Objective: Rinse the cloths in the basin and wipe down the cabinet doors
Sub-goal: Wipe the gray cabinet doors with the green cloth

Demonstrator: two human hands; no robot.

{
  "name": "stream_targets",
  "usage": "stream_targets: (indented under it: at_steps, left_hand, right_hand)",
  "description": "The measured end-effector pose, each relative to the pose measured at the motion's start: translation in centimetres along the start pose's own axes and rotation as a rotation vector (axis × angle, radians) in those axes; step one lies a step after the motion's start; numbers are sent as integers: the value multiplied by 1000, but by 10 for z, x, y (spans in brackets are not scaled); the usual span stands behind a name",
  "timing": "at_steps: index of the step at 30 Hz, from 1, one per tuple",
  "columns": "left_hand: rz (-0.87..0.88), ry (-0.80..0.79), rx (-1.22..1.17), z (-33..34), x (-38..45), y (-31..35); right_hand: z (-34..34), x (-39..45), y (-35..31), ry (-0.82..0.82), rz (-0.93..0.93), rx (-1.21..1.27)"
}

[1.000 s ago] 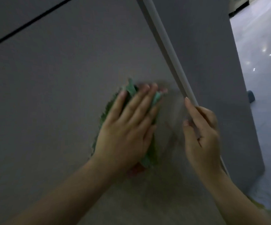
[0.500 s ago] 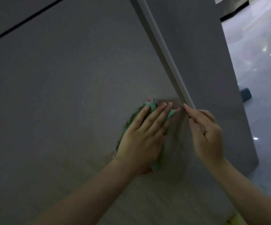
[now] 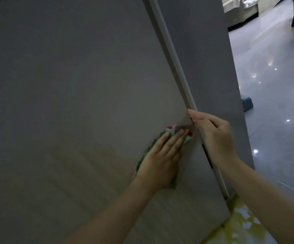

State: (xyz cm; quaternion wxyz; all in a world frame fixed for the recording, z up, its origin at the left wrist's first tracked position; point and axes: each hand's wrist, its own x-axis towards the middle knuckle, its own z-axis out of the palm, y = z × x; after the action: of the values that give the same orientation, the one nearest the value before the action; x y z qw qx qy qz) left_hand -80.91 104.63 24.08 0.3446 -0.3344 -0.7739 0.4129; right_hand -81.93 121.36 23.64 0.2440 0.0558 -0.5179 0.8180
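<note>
A large grey cabinet door [image 3: 72,103] fills most of the head view, standing open. My left hand [image 3: 160,159] lies flat with straight fingers on a green cloth [image 3: 148,148], pressing it against the door near its right edge. Only the cloth's rim and a pink-edged corner show around the hand. My right hand [image 3: 215,136] grips the door's pale rounded edge strip [image 3: 169,53], fingers curled round it just above and right of the cloth.
Behind the door stands a grey cabinet side panel [image 3: 204,59]. A shiny tiled floor [image 3: 274,85] stretches to the right, with a small blue object [image 3: 247,103] on it. A yellow-green patterned surface [image 3: 243,224] lies at the bottom right.
My left hand has slid the cloth down and to the right along the door toward its edge. My right hand has stayed on the edge strip, now close beside the cloth.
</note>
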Motion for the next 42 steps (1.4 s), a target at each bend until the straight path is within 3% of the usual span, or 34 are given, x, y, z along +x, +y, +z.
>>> stream_targets:
  at_steps: [5, 8, 14, 17, 21, 24, 27, 29, 31, 34, 36, 42]
  left_hand:
    - [-294, 238, 12, -22, 8, -67]
    - [-440, 291, -61, -21, 26, -52]
    - [-70, -15, -34, 14, -6, 29]
    - [-87, -9, -32, 4, -26, 14]
    - [-250, 177, 3, -19, -46, -58]
    - [-413, 240, 18, -36, -42, -109]
    - [-555, 272, -14, -31, -40, -97]
    - [-519, 221, -26, -18, -56, -67]
    - [-371, 119, -28, -10, -85, -41]
    - [-268, 68, -16, -9, -125, -44]
    - [-364, 127, -22, -16, -137, -70]
    - [-874, 294, 37, -46, -120, -143]
  right_hand:
    - [4, -3, 1, 26, 28, -10]
    - [5, 1, -2, 50, 48, 32]
    - [10, -12, 6, 25, -37, -121]
    - [15, -27, 14, -60, -135, -257]
    - [21, -37, 32, -91, -252, -420]
    - [32, -38, 43, -8, -404, -657]
    - [49, -41, 46, 87, -509, -821]
    - [60, -47, 46, 96, -581, -832]
    - [67, -56, 47, 70, -689, -833]
    - [73, -72, 47, -30, -820, -854]
    - [77, -79, 46, -77, -827, -840]
    - [110, -97, 45, -130, -842, -723]
